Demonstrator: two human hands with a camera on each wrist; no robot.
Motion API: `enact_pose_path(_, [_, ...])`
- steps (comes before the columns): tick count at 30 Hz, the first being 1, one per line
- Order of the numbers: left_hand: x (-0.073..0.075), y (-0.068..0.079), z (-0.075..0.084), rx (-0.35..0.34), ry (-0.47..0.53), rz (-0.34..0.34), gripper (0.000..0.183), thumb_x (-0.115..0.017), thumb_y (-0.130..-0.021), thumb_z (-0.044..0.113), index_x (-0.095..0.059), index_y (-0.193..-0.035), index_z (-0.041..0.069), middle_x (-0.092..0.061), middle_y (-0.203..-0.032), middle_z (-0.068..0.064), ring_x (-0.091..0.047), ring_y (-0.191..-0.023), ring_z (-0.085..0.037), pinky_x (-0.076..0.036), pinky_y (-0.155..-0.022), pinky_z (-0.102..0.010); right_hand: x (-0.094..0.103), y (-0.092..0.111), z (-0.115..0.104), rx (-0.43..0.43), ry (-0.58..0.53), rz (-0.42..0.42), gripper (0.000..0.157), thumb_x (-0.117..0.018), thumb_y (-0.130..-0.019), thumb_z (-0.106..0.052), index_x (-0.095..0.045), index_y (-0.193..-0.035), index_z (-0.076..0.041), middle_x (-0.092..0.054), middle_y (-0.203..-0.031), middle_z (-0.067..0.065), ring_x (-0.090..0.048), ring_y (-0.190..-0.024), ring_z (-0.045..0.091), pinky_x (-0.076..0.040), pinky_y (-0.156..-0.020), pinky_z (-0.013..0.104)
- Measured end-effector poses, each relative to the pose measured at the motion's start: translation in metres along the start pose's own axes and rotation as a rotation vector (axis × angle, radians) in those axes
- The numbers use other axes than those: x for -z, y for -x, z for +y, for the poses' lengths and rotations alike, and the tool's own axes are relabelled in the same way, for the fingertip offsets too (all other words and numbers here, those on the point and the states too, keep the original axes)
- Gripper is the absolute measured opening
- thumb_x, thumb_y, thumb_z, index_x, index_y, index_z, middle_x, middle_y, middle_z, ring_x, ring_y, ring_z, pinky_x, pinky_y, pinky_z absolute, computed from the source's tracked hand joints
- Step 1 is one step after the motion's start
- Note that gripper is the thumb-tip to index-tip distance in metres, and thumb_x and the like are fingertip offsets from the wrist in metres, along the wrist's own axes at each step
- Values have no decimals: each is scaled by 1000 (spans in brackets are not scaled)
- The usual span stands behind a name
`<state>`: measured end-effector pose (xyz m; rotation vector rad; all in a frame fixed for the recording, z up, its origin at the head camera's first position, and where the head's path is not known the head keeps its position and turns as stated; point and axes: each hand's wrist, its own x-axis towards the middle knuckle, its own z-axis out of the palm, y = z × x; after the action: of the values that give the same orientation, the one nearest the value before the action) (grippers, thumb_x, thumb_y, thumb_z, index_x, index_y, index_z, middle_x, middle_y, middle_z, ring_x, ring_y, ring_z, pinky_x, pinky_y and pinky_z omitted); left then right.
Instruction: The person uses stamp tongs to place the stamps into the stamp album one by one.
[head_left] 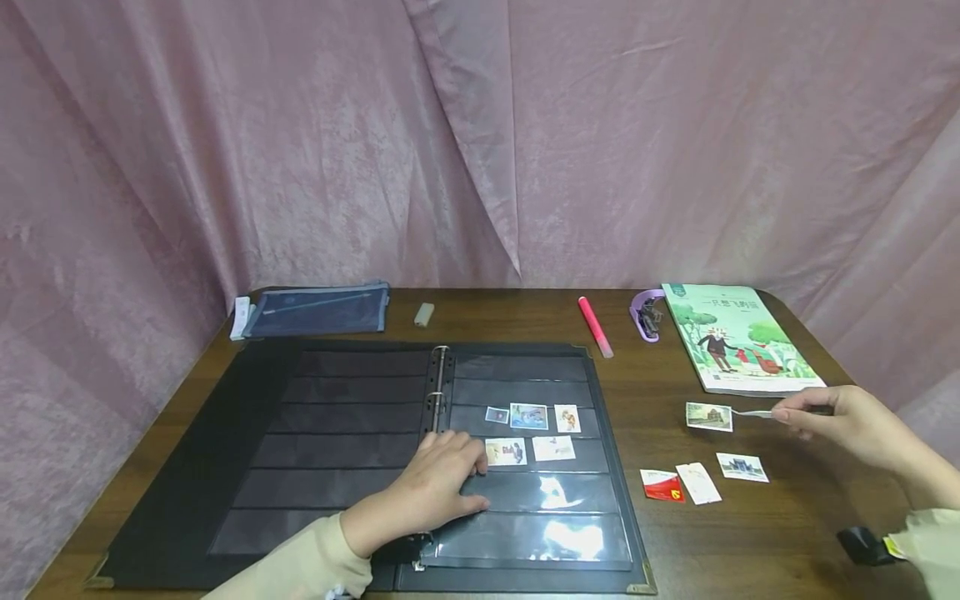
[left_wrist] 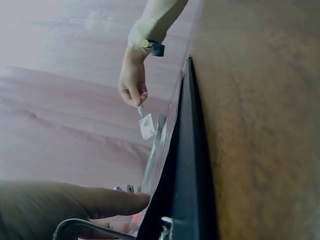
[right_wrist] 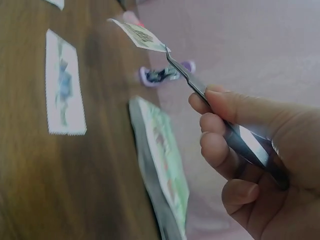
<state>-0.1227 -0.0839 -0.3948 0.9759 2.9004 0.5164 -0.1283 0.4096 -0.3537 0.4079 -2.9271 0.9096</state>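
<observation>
At the right, my right hand (head_left: 847,421) pinches metal tweezers (right_wrist: 245,142) between thumb and fingers. Their bent tips hold a postage stamp (head_left: 708,417) by one edge; in the right wrist view it hangs above the table. My left hand (head_left: 431,483) rests over the ring binding of an open black stamp album (head_left: 172,467), fingers loosely bent on the right page. Several stamps sit in that page's strips, among them a blue one (head_left: 528,417). Beside the album lie a red stamp (head_left: 662,485), a whitish stamp (head_left: 699,483) and a stamp with a building (head_left: 742,467).
A green illustrated book (head_left: 742,337) lies at the back right, next to a purple-edged object (head_left: 647,315) and a pink marker (head_left: 595,327). Behind the album are an eraser (head_left: 423,314) and a blue mesh pouch (head_left: 318,310). A pink curtain (head_left: 375,150) hangs behind the table.
</observation>
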Motion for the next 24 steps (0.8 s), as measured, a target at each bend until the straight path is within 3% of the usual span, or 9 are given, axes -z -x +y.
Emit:
enact_pose_path(10, [-3,-2,-1,-14,45,88,17,-69,-74,11,-58,-83,21,-48,-70,13,-41,-71,-2,-30,-70,-23,-5,-10,-35,20,27,-9,8,-62,-83,-13,-67,-82,-20,-60,-68,-12,-52,-61,1,-38,-52,19])
enact_pose_path(18, [-3,-4,-2,-8,95,103,14,-67,-76,9,-58,-81,19,-51,-69,13,-44,-71,-3,-31,-71,-24,-26,-20,-59,126,-25,-11,12,-61,-83,-9,-66,-84,-20,-59,-70,-12,-52,-63,2,-40,-55,19])
enact_pose_path(24, [-2,-4,-2,7,108,108,11,-68,-75,11,-60,-78,19,-50,-68,13,-42,-69,-2,-30,-69,-23,-42,-31,-78,163,-109,-68,10,-60,-84,-11,-66,-85,-18,-64,-77,-12,-56,-65,5,-46,-57,21])
